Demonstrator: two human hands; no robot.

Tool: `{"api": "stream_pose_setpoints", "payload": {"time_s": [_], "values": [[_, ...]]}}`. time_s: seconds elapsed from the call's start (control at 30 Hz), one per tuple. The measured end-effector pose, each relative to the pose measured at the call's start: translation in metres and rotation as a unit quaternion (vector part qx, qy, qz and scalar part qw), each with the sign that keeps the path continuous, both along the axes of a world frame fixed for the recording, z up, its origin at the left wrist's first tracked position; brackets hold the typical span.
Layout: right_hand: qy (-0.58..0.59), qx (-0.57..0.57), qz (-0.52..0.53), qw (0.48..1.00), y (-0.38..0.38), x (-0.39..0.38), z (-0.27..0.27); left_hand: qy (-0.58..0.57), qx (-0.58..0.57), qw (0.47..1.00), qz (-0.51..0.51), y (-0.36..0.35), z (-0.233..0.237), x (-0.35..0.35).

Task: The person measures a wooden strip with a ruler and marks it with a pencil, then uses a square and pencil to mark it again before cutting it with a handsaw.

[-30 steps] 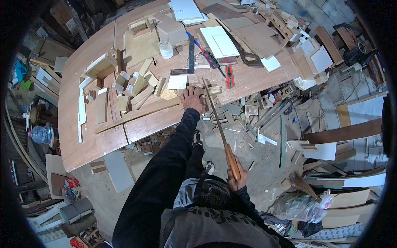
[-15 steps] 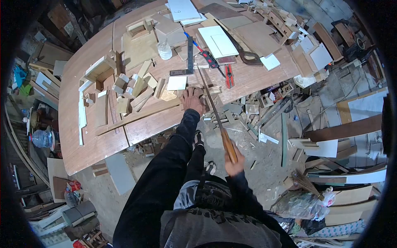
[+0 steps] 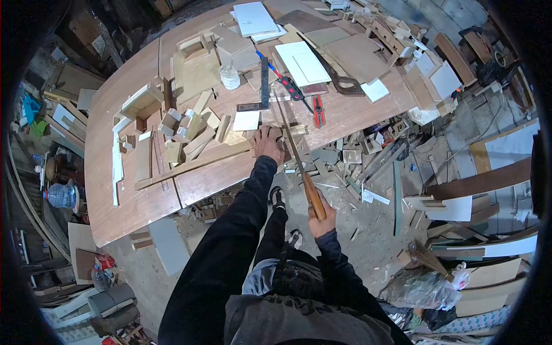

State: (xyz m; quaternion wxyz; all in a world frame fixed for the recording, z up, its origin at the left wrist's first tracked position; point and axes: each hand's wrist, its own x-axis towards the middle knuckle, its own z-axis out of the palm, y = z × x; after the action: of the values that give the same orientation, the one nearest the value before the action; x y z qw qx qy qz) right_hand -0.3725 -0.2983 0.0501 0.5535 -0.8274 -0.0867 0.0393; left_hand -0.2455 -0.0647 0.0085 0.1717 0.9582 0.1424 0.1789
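My right hand (image 3: 322, 218) is closed around the wooden handle of a handsaw (image 3: 313, 196). Its thin blade slants up and away, crossing the table's front edge just right of my left hand (image 3: 268, 144). That hand presses down with bent fingers over a long wooden strip (image 3: 201, 167) lying along the edge. The strip's short end shows beyond the blade. Near my left fingertips lie a small white board (image 3: 246, 121) and a black try square (image 3: 264, 86).
On the table are a red-black tool (image 3: 291, 89), a red cutter (image 3: 318, 110), another handsaw (image 3: 348, 86), a plastic cup (image 3: 229, 77), wood blocks (image 3: 195, 126) and white panels (image 3: 302, 60). Offcuts (image 3: 353, 155) litter the floor beyond the edge; boards are stacked at right.
My right hand has moved slightly forward toward the table, carrying the saw with it. My left hand stays on the strip. The whole view has shifted a little.
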Motion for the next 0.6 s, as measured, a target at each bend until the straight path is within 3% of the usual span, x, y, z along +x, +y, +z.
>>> {"api": "stream_pose_setpoints", "payload": {"time_s": [0.1,0.2,0.43,0.53,0.6], "values": [[0.025,-0.006,0.009,1.0,-0.016,-0.016,0.003,-0.014,0.004,0.999,0.033,0.0,-0.011,0.005],[-0.07,-0.034,0.007,0.997,-0.044,-0.052,-0.001,0.029,-0.012,0.999,0.03,0.003,-0.01,0.004],[0.004,-0.016,0.001,1.0,-0.008,-0.003,-0.002,-0.008,-0.014,1.0,0.022,0.004,-0.024,0.008],[-0.083,0.009,0.008,0.996,-0.023,-0.025,-0.007,-0.018,0.009,1.0,0.021,0.007,-0.025,0.012],[0.041,0.025,0.006,0.999,-0.039,-0.046,0.009,-0.007,-0.007,1.0,0.02,0.005,-0.02,0.008]]}}
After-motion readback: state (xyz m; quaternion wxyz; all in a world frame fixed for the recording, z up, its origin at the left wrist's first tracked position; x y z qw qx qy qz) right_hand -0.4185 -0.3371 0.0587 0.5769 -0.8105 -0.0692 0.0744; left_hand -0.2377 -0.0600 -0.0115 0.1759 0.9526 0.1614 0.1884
